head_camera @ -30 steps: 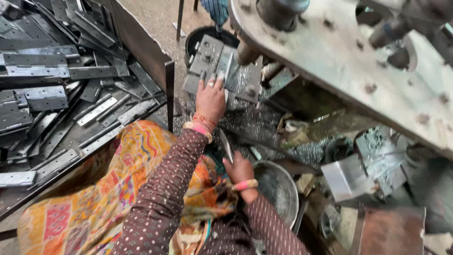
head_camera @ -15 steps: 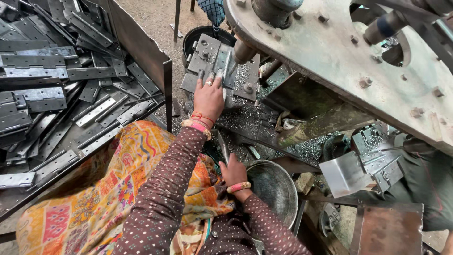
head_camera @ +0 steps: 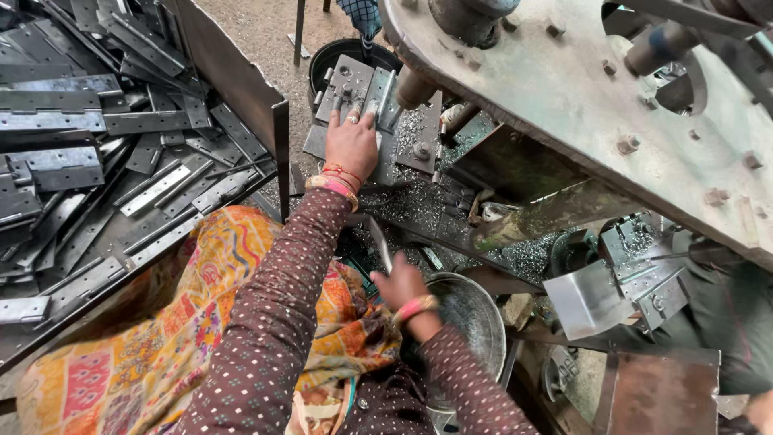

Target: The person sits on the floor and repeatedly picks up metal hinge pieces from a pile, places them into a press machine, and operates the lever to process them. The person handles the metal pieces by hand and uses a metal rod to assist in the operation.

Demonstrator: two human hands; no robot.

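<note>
Pile: flat grey steel hinge strips (head_camera: 121, 121) heaped in the tray at left.
Left hand (head_camera: 351, 145): spread flat on the grey metal die block (head_camera: 362, 93), gripping nothing.
Right hand (head_camera: 403, 283): closed round a thin grey metal strip (head_camera: 378, 242), long axis pointing up toward the die block, beside the round steel bowl (head_camera: 475, 314).

Bare dirt floor (head_camera: 266, 48), daylight; w/ metal strip pile (head_camera: 88, 153) left.

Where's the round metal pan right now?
In the head view, the round metal pan sits low and right of centre, just beside the right hand, below the press bed where the left hand rests.
</note>
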